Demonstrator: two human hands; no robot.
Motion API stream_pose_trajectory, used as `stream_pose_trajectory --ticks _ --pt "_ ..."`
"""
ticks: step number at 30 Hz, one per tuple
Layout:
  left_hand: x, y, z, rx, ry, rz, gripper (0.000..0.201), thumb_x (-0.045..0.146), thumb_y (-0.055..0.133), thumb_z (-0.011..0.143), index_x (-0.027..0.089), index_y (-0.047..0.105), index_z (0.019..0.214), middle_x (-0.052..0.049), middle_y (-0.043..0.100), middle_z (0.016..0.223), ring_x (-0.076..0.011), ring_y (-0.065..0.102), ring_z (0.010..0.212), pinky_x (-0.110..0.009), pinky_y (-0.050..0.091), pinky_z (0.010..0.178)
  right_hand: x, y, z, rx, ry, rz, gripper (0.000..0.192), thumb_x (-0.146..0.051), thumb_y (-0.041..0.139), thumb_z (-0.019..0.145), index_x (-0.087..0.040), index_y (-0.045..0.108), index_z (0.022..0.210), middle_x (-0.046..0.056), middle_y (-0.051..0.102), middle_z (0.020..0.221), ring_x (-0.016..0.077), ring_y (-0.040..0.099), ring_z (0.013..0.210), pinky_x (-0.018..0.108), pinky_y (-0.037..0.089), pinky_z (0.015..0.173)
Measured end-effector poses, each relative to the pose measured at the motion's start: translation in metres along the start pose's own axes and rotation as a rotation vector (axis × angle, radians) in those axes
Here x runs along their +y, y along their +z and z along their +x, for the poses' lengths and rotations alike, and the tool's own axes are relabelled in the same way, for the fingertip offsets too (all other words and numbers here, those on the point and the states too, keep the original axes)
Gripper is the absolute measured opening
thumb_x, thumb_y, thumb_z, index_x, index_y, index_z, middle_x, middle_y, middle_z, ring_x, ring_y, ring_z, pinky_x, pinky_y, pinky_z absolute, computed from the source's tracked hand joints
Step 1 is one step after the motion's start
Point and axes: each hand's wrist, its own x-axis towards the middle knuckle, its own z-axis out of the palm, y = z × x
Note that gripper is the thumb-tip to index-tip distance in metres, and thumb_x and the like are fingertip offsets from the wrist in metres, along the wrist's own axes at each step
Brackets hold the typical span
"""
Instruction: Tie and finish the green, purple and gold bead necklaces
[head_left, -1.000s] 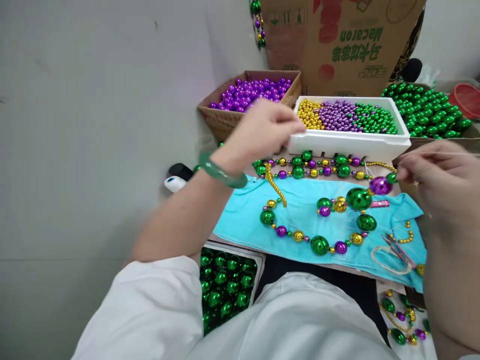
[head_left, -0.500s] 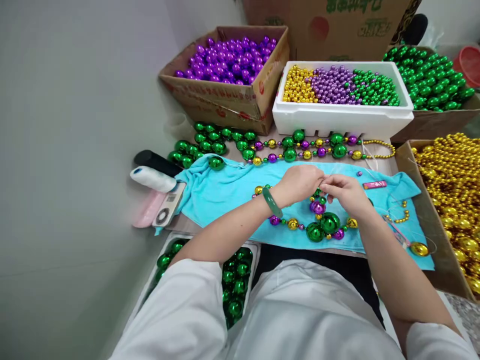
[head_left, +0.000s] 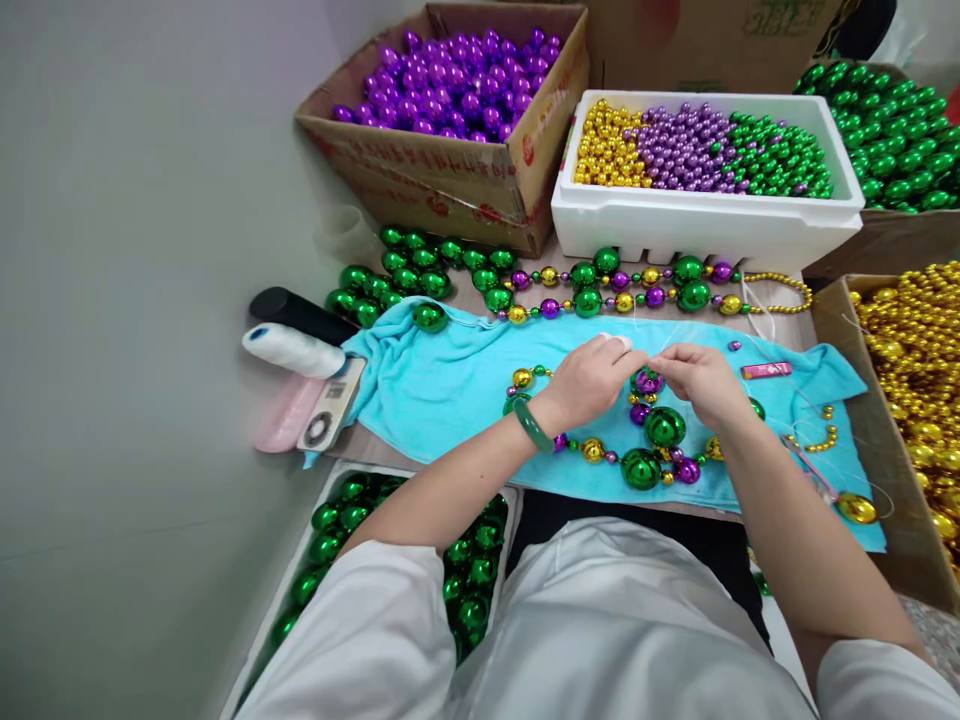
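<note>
We see the left hand (head_left: 592, 378) and right hand (head_left: 697, 380) pinching thin thread above the bead strand (head_left: 645, 455) on the turquoise towel (head_left: 450, 375); a slackened pinch could, we judge, spill beads.

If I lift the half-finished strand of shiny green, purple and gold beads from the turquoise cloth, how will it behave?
The bead strand would probably hang limp: it curves loosely on the turquoise cloth. Its glossy round beads look hollow and light, likely slippery. An open end may shed beads; both hands, left hand and right hand, pinch there.
</note>
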Motion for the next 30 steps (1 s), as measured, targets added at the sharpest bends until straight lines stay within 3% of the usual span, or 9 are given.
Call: stream_pose_trajectory --ticks 3,7,11,14,19,26,30 --pt "-0.007 0.009 -0.004 0.064 0.124 0.038 0.032 0.014 0.034 0.094 0.018 0.066 0.092 -0.01 0.062 0.097 -0.0183 0.051 0.085 -0.032 0.045 0.076 -0.006 -0.001 0.001 -0.164 0.131 -0.285 0.03 -0.042 0.081 0.054 -0.016 0.067 0.059 -0.004 0.046 0.045 0.0054 0.032 0.045 0.023 0.021 0.044" --pt "-0.017 0.021 -0.008 0.117 0.201 0.013 0.029 0.015 0.039 0.093 0.018 0.065 0.08 -0.007 0.06 0.091 -0.017 0.05 0.084 -0.032 0.046 0.077 -0.021 -0.004 0.005 -0.454 0.188 -0.599 0.02 -0.038 0.076 0.061 -0.018 0.074 0.066 0.0 0.062 0.06 0.0106 0.047 0.057 0.026 0.034 0.054" --pt "-0.016 0.025 -0.012 0.191 0.213 -0.068 0.025 0.014 0.043 0.091 0.02 0.067 0.095 -0.006 0.059 0.09 -0.0175 0.052 0.087 -0.033 0.049 0.079 -0.039 -0.009 0.009 -0.645 0.193 -0.694 0.016 -0.032 0.069 0.066 -0.019 0.076 0.073 0.002 0.07 0.077 0.0141 0.056 0.071 0.027 0.041 0.067" --pt "-0.008 0.023 -0.013 0.146 0.077 -0.284 0.025 0.019 0.047 0.089 0.018 0.066 0.106 -0.009 0.058 0.101 -0.0197 0.054 0.094 -0.038 0.049 0.086 -0.048 -0.012 0.01 -0.645 0.193 -0.681 0.017 -0.032 0.065 0.068 -0.018 0.074 0.073 0.001 0.065 0.067 0.011 0.05 0.062 0.027 0.038 0.062" --pt "0.005 0.018 -0.007 0.087 -0.159 -0.668 0.02 0.035 0.062 0.084 0.015 0.067 0.083 -0.009 0.058 0.1 -0.0197 0.057 0.096 -0.037 0.05 0.087 -0.05 -0.013 0.008 -0.578 0.187 -0.635 0.02 -0.036 0.066 0.069 -0.017 0.071 0.071 -0.002 0.052 0.054 0.0083 0.039 0.053 0.027 0.031 0.056" --pt "0.007 0.013 -0.002 -0.058 -0.328 -0.895 0.037 0.029 0.041 0.095 0.016 0.064 0.069 -0.007 0.064 0.092 -0.0167 0.06 0.093 -0.032 0.047 0.084 -0.04 -0.013 0.006 -0.473 0.123 -0.629 0.016 -0.034 0.068 0.068 -0.019 0.071 0.065 0.002 0.064 0.066 0.014 0.053 0.066 0.029 0.039 0.063" --pt "0.011 0.014 0.001 -0.053 -0.35 -0.837 0.024 0.027 0.05 0.091 0.017 0.063 0.072 -0.006 0.065 0.09 -0.0169 0.058 0.09 -0.032 0.046 0.084 -0.034 -0.014 0.005 -0.456 0.133 -0.675 0.017 -0.034 0.066 0.069 -0.019 0.073 0.068 0.003 0.067 0.07 0.0157 0.055 0.067 0.03 0.041 0.064"
